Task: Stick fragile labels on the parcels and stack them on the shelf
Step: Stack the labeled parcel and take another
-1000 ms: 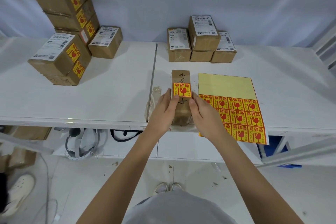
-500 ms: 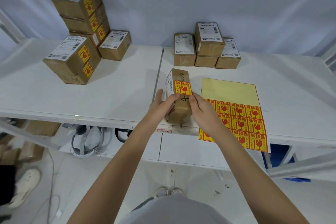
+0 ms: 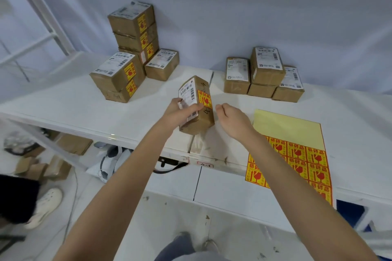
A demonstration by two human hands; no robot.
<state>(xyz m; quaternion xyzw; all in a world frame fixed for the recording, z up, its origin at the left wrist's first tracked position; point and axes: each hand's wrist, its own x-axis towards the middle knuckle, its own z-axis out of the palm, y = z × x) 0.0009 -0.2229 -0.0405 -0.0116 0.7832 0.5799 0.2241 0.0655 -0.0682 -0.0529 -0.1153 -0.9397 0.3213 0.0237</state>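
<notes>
White shelf boards (image 3: pixel 70 110) ran across the scene in front of a pale blue backdrop. At the far left stood a pile of labelled parcels (image 3: pixel 129 48), each bearing a yellow and red fragile sticker, with one unlabelled box (image 3: pixel 162 64) beside it. Near the middle, the left hand (image 3: pixel 180 112) gripped a brown parcel (image 3: pixel 196 105), fingers curled round its barcode side, holding it tilted above the shelf; a fragile label (image 3: pixel 204 99) sat on its upper face. Just beside it, the right hand (image 3: pixel 234 122) hovered apart from the box, fingers loosely curled and holding nothing. Further right at the back sat four unlabelled parcels (image 3: pixel 266 74), and a label sheet (image 3: pixel 297 150) lay at the shelf's front edge.
</notes>
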